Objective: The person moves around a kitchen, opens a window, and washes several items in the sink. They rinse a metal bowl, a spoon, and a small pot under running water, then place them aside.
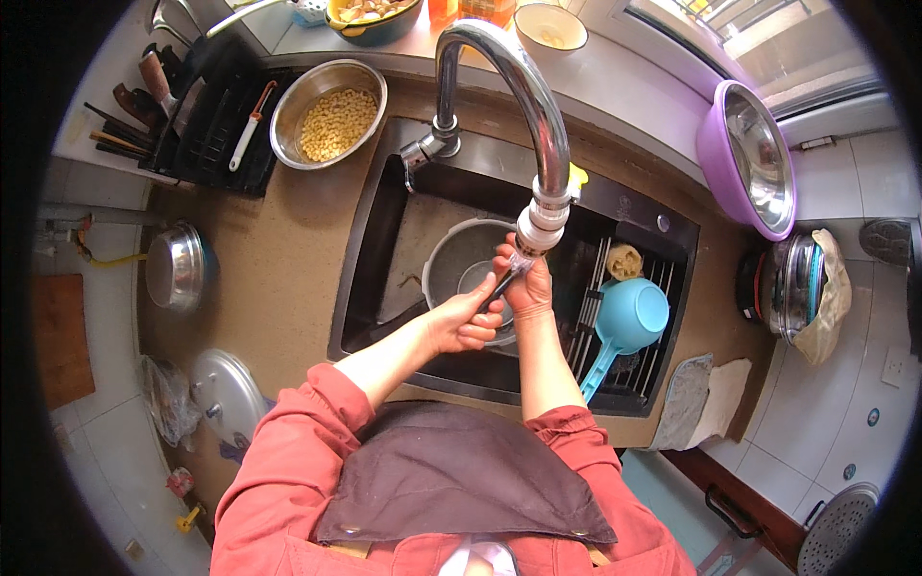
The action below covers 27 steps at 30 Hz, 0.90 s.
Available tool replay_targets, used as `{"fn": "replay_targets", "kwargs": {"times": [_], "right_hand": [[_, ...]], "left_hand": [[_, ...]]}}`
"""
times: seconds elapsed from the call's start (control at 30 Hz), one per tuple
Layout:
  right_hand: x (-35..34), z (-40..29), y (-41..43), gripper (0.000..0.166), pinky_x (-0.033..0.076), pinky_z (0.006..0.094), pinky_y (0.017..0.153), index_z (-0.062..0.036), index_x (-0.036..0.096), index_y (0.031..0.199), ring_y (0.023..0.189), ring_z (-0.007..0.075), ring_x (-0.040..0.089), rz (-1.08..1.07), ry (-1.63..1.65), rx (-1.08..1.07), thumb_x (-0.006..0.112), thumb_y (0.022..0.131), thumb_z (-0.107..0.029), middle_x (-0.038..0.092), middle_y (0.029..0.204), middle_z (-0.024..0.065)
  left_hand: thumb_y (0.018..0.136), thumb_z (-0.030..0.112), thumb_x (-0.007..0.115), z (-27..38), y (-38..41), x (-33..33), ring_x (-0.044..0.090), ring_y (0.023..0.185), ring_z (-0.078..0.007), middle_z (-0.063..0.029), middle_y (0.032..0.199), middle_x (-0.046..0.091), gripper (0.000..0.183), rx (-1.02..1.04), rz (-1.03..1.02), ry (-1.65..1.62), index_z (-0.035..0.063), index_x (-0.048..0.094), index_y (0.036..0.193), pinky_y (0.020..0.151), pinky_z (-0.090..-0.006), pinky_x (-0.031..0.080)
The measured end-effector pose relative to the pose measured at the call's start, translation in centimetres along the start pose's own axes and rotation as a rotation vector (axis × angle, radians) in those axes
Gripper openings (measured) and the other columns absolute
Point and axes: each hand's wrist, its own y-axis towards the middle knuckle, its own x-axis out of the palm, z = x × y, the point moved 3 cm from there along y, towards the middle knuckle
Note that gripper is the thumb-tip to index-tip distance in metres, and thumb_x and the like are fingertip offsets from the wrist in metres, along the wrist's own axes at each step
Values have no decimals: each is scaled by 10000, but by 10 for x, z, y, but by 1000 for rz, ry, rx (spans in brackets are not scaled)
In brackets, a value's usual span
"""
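Note:
Under the white nozzle (540, 223) of the chrome faucet (551, 122), both hands meet over the dark sink (353, 288). My left hand (464, 320) is closed around a slim black handle (497, 291); the far end of that object is hidden by the other hand and the water. My right hand (529, 288) is curled at the object's upper end, close below the nozzle, where water seems to run. Beneath the hands a round grey basin (439, 252) stands in the sink. To the right, a light-blue dipper (630, 313) and a tan scrubber (624, 261) rest on a metal rack (585, 317).
A steel bowl of yellow kernels (288, 133) stands left behind the sink, beside a black rack (216, 137) with knives and a peeler (252, 126). A purple basin (713, 165) leans at the right. Folded cloths (684, 396) lie at the front right; a pot lid (229, 396) sits left.

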Motion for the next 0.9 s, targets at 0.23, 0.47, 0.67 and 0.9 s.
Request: {"fn": "replay_targets", "kwargs": {"times": [0.23,0.47,0.67,0.9], "right_hand": [[7,-10,4,135,403,267,492,-51,468,897,582,147,479,260,-294,-189,541,793,-97,524,768,62],[46,-8,-7,223,480,308,606,-19,488,1033,699,195,577,233,-667,-402,495,815,-65,590,863,95],[37,-18,-5,191,451,320,723,-1,476,1008,807,189,553,242,-588,-426,458,882,-144,559,933,93],[21,-28,8,150,492,321,678,-2,510,968,759,211,586,246,-545,-449,487,842,-80,584,854,98]], "left_hand": [[876,405,448,-16,7,-8,339,390,-54,29,566,372,329,155,-46,-8,79,491,882,331,-178,263],[836,499,459,24,18,-23,438,424,-102,-7,470,481,534,593,727,875,30,606,628,419,-254,330],[860,511,395,46,56,1,405,374,-85,-19,535,502,531,645,775,421,47,599,701,353,-257,296],[854,313,441,44,51,5,517,895,-438,-260,890,571,328,939,712,1307,42,500,1029,743,-469,430]]}}
